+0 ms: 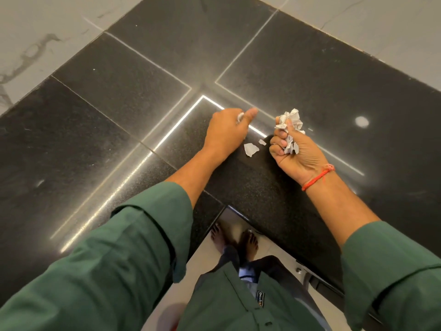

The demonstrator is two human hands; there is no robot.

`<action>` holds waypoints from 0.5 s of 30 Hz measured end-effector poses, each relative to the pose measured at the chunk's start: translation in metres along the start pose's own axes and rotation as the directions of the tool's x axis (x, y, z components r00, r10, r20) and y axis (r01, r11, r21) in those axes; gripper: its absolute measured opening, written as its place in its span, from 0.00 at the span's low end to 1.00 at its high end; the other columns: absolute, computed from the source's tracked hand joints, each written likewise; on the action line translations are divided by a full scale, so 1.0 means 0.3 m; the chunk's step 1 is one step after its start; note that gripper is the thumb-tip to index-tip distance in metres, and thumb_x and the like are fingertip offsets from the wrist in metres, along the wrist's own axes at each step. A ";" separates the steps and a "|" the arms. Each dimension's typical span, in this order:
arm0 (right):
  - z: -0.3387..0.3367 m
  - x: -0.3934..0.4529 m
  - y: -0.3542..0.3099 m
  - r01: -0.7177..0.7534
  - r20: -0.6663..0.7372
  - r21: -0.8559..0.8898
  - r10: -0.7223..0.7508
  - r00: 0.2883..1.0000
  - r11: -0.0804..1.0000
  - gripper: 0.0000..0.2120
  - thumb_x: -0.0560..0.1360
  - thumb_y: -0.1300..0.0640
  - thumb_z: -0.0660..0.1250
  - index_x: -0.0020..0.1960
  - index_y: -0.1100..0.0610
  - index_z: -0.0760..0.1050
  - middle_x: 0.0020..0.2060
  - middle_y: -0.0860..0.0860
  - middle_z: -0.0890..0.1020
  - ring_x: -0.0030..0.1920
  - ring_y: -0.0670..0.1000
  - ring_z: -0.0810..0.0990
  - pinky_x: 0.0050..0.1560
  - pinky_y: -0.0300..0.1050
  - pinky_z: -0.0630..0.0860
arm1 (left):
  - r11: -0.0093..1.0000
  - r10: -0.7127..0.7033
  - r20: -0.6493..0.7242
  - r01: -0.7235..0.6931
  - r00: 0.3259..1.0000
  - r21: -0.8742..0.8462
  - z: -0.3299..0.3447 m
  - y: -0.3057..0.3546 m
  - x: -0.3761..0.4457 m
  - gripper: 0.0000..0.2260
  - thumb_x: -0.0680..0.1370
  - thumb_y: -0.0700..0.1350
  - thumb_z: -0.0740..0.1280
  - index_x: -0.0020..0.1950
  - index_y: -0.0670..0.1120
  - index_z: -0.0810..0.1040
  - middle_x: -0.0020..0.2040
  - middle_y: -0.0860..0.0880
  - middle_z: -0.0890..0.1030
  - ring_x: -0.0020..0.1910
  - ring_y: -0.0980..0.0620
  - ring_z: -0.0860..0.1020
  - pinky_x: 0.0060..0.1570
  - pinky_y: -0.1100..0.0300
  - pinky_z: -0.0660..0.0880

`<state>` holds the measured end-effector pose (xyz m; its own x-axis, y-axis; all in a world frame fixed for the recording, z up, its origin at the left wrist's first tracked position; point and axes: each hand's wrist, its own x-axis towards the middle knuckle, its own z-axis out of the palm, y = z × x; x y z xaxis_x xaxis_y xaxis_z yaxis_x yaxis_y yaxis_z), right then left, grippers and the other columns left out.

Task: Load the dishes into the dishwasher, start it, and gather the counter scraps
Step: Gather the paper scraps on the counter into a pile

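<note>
Head view | your left hand (225, 130) pinches 1 paper bit (239, 116) | right hand (292, 149) squeezes paper wad (290, 121) | 2 scraps (250, 149) on black table (119, 103)

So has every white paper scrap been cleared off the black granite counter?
No: two torn white paper scraps lie on the black granite counter between the left hand and the right hand, which grips a crumpled paper wad.
</note>
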<state>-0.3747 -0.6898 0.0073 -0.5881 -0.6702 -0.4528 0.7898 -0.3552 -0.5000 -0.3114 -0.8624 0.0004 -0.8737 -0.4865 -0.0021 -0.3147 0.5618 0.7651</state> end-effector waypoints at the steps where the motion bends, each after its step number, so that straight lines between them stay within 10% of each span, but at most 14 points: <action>1: 0.000 -0.008 -0.002 0.002 0.003 -0.001 -0.002 1.000 1.000 0.11 0.86 0.54 0.56 0.54 0.56 0.76 0.33 0.46 0.69 0.30 0.42 0.64 0.30 0.34 0.62 | 0.992 -0.064 -0.003 0.063 0.998 -0.110 -0.014 0.000 0.009 0.28 0.81 0.62 0.62 0.26 0.48 0.64 0.25 0.48 0.76 0.30 0.44 0.78 0.37 0.46 0.77; 8: 0.019 -0.042 -0.019 0.026 0.018 -0.026 -0.026 1.000 0.999 0.10 0.85 0.55 0.56 0.53 0.56 0.75 0.33 0.46 0.69 0.29 0.41 0.64 0.30 0.34 0.61 | 0.991 -0.074 0.099 0.084 0.992 -0.100 -0.062 -0.027 -0.056 0.24 0.81 0.59 0.66 0.30 0.46 0.68 0.25 0.52 0.76 0.25 0.59 0.73 0.35 0.57 0.69; 11: 0.022 -0.051 -0.019 0.029 0.022 -0.023 -0.028 0.999 0.999 0.09 0.84 0.54 0.57 0.54 0.56 0.75 0.33 0.46 0.69 0.30 0.42 0.64 0.30 0.34 0.62 | 0.995 0.047 0.207 -0.064 0.977 0.076 -0.077 -0.030 -0.095 0.12 0.79 0.59 0.65 0.53 0.55 0.83 0.46 0.54 0.86 0.43 0.58 0.82 0.48 0.54 0.78; 15: 0.015 -0.061 -0.020 0.038 0.023 -0.049 -0.037 0.999 0.998 0.09 0.84 0.54 0.58 0.53 0.56 0.75 0.33 0.47 0.69 0.30 0.42 0.64 0.30 0.34 0.61 | 0.844 0.185 0.376 -0.342 0.908 0.413 -0.079 -0.028 -0.115 0.24 0.81 0.62 0.61 0.77 0.67 0.61 0.46 0.49 0.84 0.48 0.44 0.81 0.49 0.47 0.78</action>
<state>-0.3680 -0.6784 0.0220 -0.6125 -0.6715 -0.4170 0.7574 -0.3477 -0.5527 -0.2698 -0.8660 0.0093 -0.9909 -0.0866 -0.1025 -0.1196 0.9170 0.3806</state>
